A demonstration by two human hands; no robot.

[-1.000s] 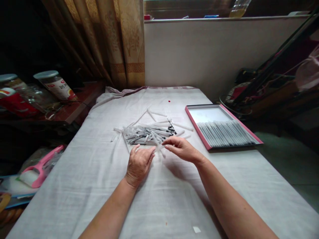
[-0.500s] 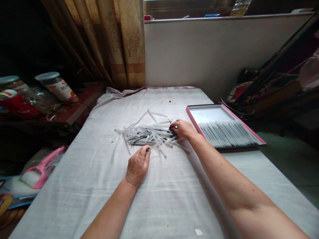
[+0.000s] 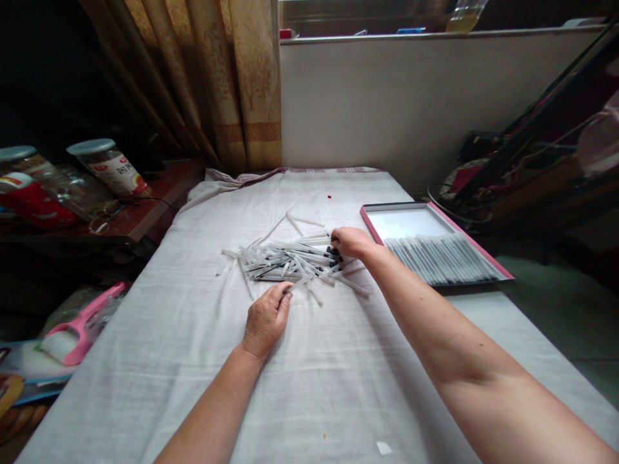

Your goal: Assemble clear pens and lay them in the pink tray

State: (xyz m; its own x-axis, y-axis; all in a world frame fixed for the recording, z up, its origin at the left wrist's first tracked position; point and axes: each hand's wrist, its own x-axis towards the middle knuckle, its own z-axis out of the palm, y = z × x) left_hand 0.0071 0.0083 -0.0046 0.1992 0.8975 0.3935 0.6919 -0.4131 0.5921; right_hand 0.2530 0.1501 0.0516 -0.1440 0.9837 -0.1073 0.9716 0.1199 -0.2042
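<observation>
A loose pile of translucent pen tubes (image 3: 275, 258), some with black ends, lies in the middle of the white cloth. My left hand (image 3: 267, 318) rests at the pile's near edge, thumb and fingers pinched on a clear pen tube (image 3: 300, 283) that points right. At the right end of the pile, my right hand (image 3: 352, 242) has its fingertips closed beside the black ends (image 3: 334, 252); what they hold is hidden. To the right lies an open pink-edged box (image 3: 370, 227) with a row of similar clear pens (image 3: 438, 259) side by side in its near part.
A tiny red piece (image 3: 329, 196) lies beyond the pile, and a white scrap (image 3: 383, 448) lies close to me. Lidded jars (image 3: 116, 169) stand on a brown side table (image 3: 159, 209) at left. Below it is a pink-handled item (image 3: 89, 322). A curtain (image 3: 256, 84) hangs behind.
My right hand has shifted slightly up and left at the pile's right end, its fingers now more turned under. My left hand stays almost still with the tube.
</observation>
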